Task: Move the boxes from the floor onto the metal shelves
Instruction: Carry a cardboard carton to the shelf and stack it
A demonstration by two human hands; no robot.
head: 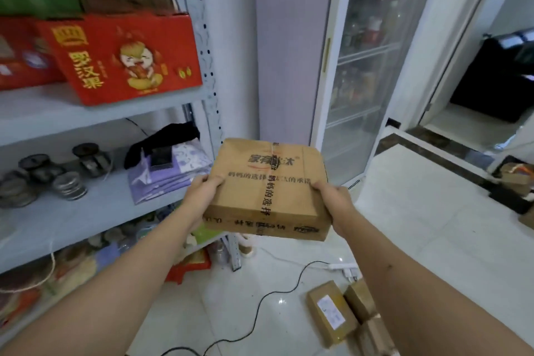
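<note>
I hold a flat brown cardboard box [267, 182], taped and printed with dark characters, in the air at about waist height, just right of the metal shelves [95, 205]. My left hand [203, 191] grips its left edge, thumb on top. My right hand [335, 196] grips its right edge the same way. Several smaller brown boxes [332, 312] lie on the white tiled floor at the lower right, one with a white label.
A red printed carton [121, 58] sits on the upper shelf. The middle shelf holds metal tins [69, 188] and folded purple cloth [170, 170]. A glass-door fridge [364, 66] stands behind. A black cable [277, 292] and a white power strip [345, 269] lie on the floor.
</note>
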